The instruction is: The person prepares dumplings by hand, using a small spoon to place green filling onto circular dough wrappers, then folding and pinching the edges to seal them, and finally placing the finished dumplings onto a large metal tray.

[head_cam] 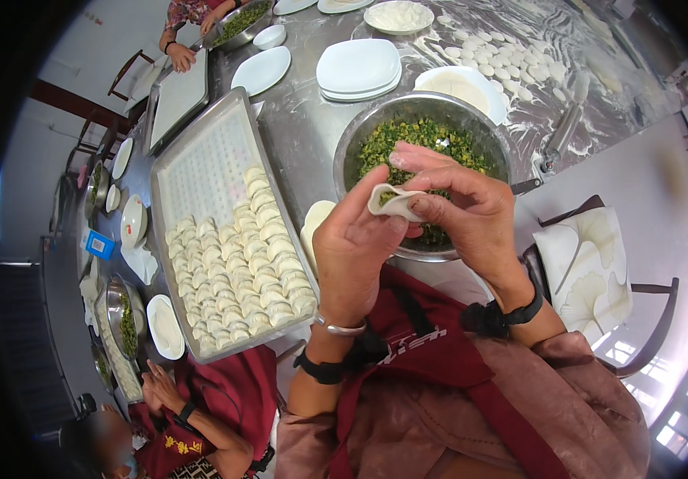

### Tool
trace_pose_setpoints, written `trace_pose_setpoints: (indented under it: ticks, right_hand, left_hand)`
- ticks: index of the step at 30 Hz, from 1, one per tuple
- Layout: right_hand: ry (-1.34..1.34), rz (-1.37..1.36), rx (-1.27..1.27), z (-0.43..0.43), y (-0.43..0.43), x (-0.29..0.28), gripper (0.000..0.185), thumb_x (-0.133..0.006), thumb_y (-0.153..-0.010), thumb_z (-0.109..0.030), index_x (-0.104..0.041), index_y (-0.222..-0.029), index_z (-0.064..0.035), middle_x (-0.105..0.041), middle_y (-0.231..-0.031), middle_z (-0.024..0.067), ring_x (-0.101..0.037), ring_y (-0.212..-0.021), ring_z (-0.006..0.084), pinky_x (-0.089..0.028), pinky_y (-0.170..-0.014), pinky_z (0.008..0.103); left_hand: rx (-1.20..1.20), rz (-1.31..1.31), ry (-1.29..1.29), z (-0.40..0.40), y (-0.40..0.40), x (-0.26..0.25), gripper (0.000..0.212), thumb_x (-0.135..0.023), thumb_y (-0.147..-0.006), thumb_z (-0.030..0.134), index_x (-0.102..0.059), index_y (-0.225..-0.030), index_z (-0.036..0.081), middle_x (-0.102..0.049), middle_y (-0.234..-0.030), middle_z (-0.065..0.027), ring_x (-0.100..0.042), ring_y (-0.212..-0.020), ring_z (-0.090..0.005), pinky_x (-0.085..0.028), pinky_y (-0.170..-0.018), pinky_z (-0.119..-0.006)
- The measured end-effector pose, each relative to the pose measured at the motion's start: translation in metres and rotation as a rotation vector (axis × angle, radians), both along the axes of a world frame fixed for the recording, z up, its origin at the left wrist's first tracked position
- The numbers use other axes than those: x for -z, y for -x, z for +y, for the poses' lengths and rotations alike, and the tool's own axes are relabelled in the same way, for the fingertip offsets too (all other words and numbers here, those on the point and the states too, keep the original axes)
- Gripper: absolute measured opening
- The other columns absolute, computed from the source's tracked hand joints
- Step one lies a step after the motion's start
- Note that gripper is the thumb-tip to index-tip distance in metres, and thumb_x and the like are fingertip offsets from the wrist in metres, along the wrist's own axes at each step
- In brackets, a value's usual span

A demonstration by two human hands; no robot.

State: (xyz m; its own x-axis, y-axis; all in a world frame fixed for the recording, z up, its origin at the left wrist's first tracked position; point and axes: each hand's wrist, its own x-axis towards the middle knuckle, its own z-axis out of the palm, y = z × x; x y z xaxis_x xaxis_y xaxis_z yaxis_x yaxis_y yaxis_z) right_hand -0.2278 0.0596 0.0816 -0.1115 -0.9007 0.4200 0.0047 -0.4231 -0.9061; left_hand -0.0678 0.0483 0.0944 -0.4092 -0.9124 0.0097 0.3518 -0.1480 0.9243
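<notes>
Between both my hands is a dumpling wrapper [393,202], folded over and pinched at its right side. Green filling shows through its gaping left end. My left hand [353,239] supports the wrapper from the left with thumb and fingers. My right hand [467,200] presses the edge between thumb and forefinger. Directly beneath lies a large steel bowl [350,141] of chopped green and yellow filling [422,135], partly hidden by my hands. Left of it, a metal tray [200,161] holds many rows of folded dumplings [248,263].
White plates [359,66] are stacked beyond the bowl, beside a plate of wrappers [458,87]. Dough pieces [505,57] lie on the floured steel table [296,120]. A cushioned chair [589,269] stands at right. Co-workers' hands [161,386] [182,57] show at lower left and upper left.
</notes>
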Motion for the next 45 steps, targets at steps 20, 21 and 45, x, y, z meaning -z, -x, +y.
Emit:
trace_pose_setpoints:
  ticks: [20, 21, 45]
  right_hand:
    - [0.144, 0.4, 0.118, -0.001, -0.002, -0.016, 0.029, -0.073, -0.073, -0.001, -0.069, -0.102, -0.0019, -0.066, -0.118, 0.0142, -0.056, -0.122, 0.0345, -0.046, -0.1, 0.0418]
    - [0.161, 0.413, 0.104, -0.002, -0.001, -0.015, 0.028, -0.073, -0.073, -0.001, -0.07, -0.101, -0.0021, -0.067, -0.118, 0.0141, -0.057, -0.121, 0.0348, -0.047, -0.099, 0.0418]
    - [0.085, 0.263, -0.119, 0.002, -0.018, -0.026, 0.014, -0.073, -0.072, 0.004, -0.071, -0.085, -0.0009, -0.069, -0.111, 0.0146, -0.057, -0.121, 0.0332, -0.047, -0.097, 0.0401]
  left_hand:
    - [-0.113, 0.045, 0.059, 0.012, 0.008, 0.017, 0.044, -0.051, -0.096, -0.004, -0.045, -0.139, -0.004, -0.06, -0.125, -0.0139, -0.06, -0.111, -0.019, -0.052, -0.095, -0.034]
    - [-0.118, 0.034, 0.062, 0.012, 0.009, 0.018, 0.044, -0.05, -0.096, -0.004, -0.044, -0.139, -0.004, -0.06, -0.125, -0.0138, -0.059, -0.111, -0.0189, -0.052, -0.095, -0.034]
    - [0.016, -0.173, 0.231, 0.015, -0.011, -0.013, 0.068, -0.047, -0.09, -0.012, -0.016, -0.15, -0.004, -0.057, -0.125, -0.0111, -0.056, -0.112, -0.0146, -0.045, -0.095, -0.026]
